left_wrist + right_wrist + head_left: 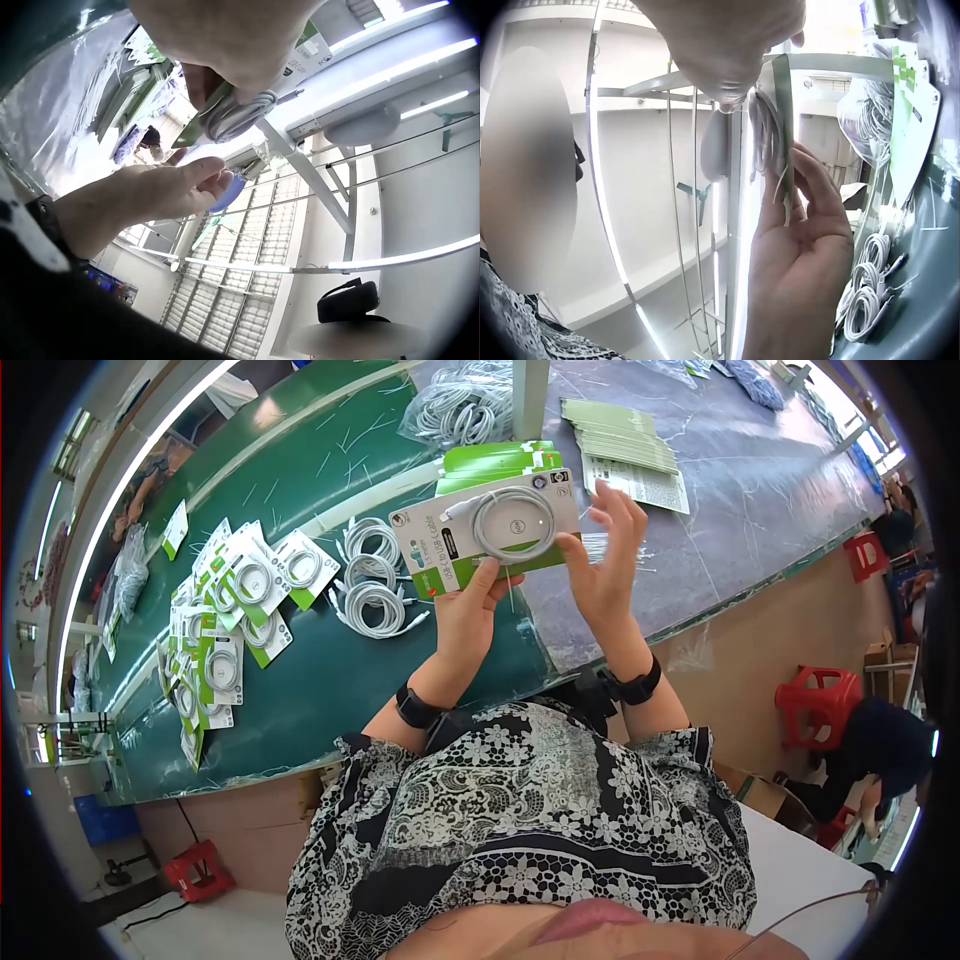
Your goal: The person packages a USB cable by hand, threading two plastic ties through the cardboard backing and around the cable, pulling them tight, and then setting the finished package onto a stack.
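My left hand (465,622) grips the lower left edge of a printed cardboard card (420,540), thumb on the front and fingers behind. A coiled white USB cable (497,550) lies against the card's front face. At the card's right end my right hand (612,565) is raised with its fingers extended, the thumb tip right at the card's edge. In the right wrist view the card (783,97) appears edge-on, held from below by the left hand (802,259). The left wrist view shows the right hand (150,195) below the cable coil (244,116).
Three loose cable coils (375,610) lie on the green table (310,700), beside a heap of carded cables (222,670). Behind the held card are stacked green cards (490,460), a bag of cables (465,410) and a pile of cards (620,435). A metal post (530,400) stands there.
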Demonstrator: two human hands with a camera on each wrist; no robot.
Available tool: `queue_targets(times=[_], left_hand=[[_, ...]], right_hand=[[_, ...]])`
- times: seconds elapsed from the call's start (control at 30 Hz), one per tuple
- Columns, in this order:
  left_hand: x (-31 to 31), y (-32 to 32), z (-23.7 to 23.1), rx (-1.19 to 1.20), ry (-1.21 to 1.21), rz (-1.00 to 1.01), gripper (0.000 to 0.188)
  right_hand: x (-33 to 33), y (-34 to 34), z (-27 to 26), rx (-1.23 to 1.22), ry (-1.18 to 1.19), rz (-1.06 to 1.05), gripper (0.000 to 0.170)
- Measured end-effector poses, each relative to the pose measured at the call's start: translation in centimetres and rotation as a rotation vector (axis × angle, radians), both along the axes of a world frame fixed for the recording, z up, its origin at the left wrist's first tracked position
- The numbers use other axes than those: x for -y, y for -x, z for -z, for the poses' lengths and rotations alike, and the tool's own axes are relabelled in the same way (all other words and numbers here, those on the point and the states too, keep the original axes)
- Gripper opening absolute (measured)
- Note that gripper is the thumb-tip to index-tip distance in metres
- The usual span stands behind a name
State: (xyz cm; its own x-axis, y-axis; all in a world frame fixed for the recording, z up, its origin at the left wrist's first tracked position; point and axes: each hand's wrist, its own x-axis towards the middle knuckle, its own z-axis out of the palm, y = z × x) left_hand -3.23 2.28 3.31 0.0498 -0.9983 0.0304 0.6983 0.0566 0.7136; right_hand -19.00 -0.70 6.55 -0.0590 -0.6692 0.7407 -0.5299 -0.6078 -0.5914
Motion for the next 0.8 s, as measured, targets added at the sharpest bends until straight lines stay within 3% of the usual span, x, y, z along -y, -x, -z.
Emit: queue_targets(times=[0.07,0.2,0.47,0.6,0.8], left_hand=[[0.3,-0.3,0.3,-0.024,0.002,0.016,0.027],[0.1,-0.1,0.9,-0.11,-0.006,0.075,0.026],[-0.4,-0.2,1.1,-0.101,0.01,0.061,0.024],[-0.6,-0.4,1.5,-0.077,0.044,0.072,0.025],[-0.5,-0.5,1.1,-0.065,0.064,0.068,0.027]], right_hand=[[-0.6,1.2,0.3,-0.318,0.308,0.03,0.044],[-2.1,-0.5,1.0,-0.52,0.289,-0.109,0.032],[-1.8,-0.9,2.1,-0.407,0.383,-0.117,0.018],[-2.2,-1.4,1.4,-0.362,0.306,-0.123,0.013],[-2.2,-1.3,1.1,-0.424,0.304,-0.093,0.014]])
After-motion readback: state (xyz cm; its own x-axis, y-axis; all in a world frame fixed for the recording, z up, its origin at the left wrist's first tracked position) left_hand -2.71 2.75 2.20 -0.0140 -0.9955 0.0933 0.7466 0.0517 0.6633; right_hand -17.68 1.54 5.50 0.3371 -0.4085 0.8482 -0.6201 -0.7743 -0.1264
